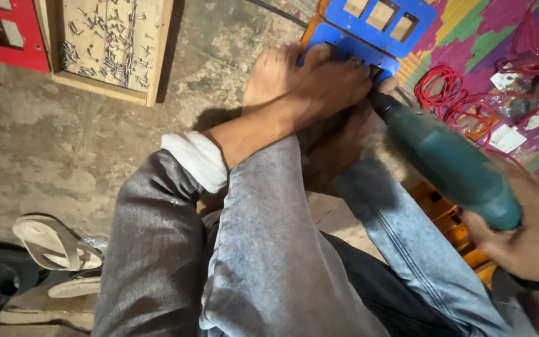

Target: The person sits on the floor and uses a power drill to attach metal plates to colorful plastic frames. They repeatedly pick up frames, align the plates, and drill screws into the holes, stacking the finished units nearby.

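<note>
My left hand point(319, 84) presses flat on a blue plastic switch plate point(352, 50) that lies on the floor past my knees. My right hand point(528, 240) grips the rear of a dark green power drill point(447, 162). The drill's black nose points up-left and meets the plate just beside my left fingertips. A bare foot under my left wrist also rests near the plate. A second blue plate point(382, 17) with rectangular cut-outs lies just beyond the first.
A shallow wooden tray point(154, 50) full of several screws sits at the upper left, beside a red plate point(7, 31). Red wire coils point(450, 90) and white switch parts point(506, 137) lie on a colourful mat point(475, 37) to the right. Sandals point(54, 246) lie lower left on the concrete floor.
</note>
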